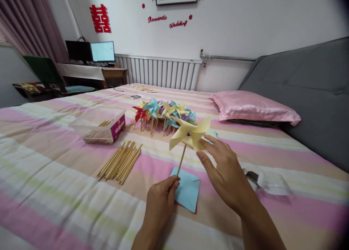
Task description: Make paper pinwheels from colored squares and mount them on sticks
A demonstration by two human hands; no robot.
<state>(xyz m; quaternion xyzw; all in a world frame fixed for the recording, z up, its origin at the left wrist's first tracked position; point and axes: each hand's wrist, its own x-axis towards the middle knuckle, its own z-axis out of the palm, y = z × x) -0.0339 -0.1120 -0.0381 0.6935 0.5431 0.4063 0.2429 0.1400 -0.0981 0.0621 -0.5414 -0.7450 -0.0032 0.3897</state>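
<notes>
A pale yellow paper pinwheel [189, 134] on a thin wooden stick stands nearly upright in front of me. My left hand [163, 199] pinches the lower end of its stick between thumb and fingers. At the pinwheel's right side is my right hand [222, 166], fingers stretched and thumb apart, the fingertips at the edge of a blade; whether they touch it I cannot tell. Under the pinwheel, a stack of light blue paper squares [188, 191] lies on the bed, with a red edge showing below it.
Loose wooden sticks [121, 162] lie to the left, near a clear plastic box [98, 124] holding more sticks. Behind stands a cluster of finished pinwheels [166, 111]. A clear plastic container [275, 184] lies at right. A pink pillow [253, 106] rests by the grey headboard [305, 79].
</notes>
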